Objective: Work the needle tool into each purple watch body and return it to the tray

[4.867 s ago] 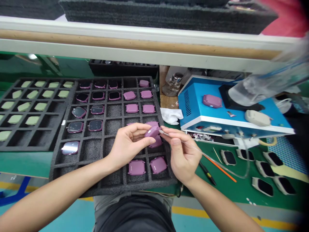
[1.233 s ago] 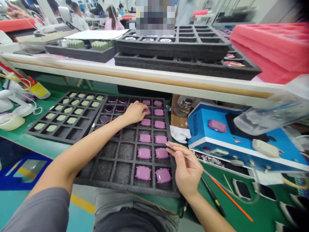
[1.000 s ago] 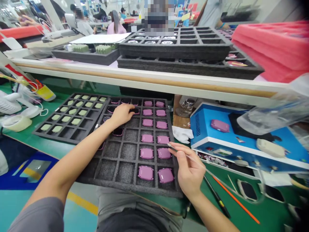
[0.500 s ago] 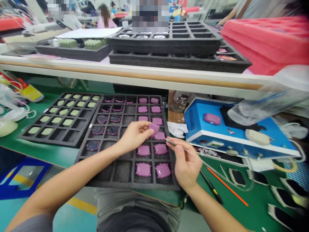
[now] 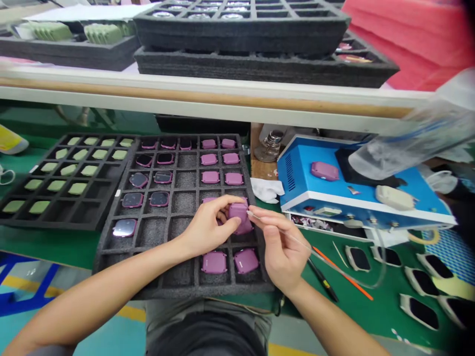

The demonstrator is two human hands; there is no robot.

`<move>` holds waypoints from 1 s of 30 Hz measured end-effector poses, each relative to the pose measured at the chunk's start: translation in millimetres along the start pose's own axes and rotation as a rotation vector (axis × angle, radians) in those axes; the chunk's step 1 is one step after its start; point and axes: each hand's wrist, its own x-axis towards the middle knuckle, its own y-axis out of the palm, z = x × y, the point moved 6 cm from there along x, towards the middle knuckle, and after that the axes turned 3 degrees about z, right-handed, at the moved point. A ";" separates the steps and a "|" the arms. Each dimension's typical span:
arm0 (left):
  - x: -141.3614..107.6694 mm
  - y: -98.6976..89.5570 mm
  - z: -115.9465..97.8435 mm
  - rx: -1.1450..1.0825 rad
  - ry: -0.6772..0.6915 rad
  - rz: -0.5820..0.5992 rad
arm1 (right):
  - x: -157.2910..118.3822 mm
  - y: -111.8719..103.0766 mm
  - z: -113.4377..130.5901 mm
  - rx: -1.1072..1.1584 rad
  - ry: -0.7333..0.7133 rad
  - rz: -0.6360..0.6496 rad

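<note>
Near row: two purple cases (image 5: 214, 262) lie backs up in your dark tray (image 5: 230, 288), in its right-hand columns
Right hand: yours (image 5: 282, 247) closes narrowly round a slim tool (image 5: 251, 214) with a thin tube trailing; its tip is at the held case's right edge, contact too fine to tell
Left hand: yours (image 5: 211, 222) pinches the held case (image 5: 237, 211) between thumb and fingers, raised over the tray's right side, partly covering another purple case beneath
Progress: you look midway with this one piece, out of its pocket with the tool at its edge, so your work on it seems unfinished; whether the other purple cases are done, the view does not tell
Left columns: ten screened cases (image 5: 124, 228) sit face up, apart from your hands
Bench right: your pen (image 5: 322, 280) and orange stick (image 5: 345, 274) lie beside pale watches (image 5: 419, 311)
Beyond: a blue box (image 5: 309, 154) carries one more purple case; left of your dark tray, green cases (image 5: 69, 170) sit in a second tray
Shelf: stacked trays (image 5: 237, 66) stand farthest from you
</note>
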 end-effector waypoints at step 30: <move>-4.6 6.0 13.6 -0.321 -0.061 0.056 | 2.4 -2.6 -5.1 -0.083 0.076 -0.065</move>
